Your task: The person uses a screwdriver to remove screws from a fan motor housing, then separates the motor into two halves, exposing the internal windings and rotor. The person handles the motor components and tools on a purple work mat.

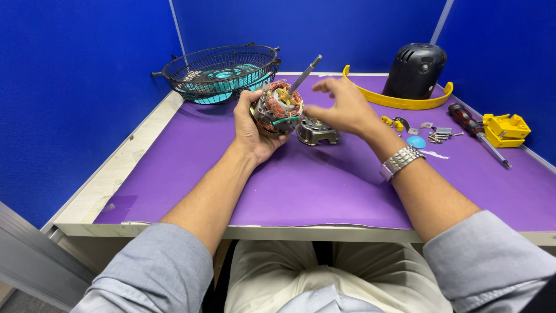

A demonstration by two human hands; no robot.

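Observation:
My left hand (250,128) grips a small fan motor (278,109) with copper windings, its steel shaft (305,73) pointing up and to the right. My right hand (341,107) hovers just right of the motor with its fingers spread, holding nothing; a metal watch (401,162) sits on that wrist. A grey metal motor end cover (316,131) lies on the purple mat (313,185) below my right hand.
A wire fan guard with a teal blade (223,72) stands at the back left. A black motor housing (414,69) and yellow curved ring (399,101) are at the back right. A red-handled screwdriver (472,130), yellow clips (505,128), screws and small parts (437,134) lie at right.

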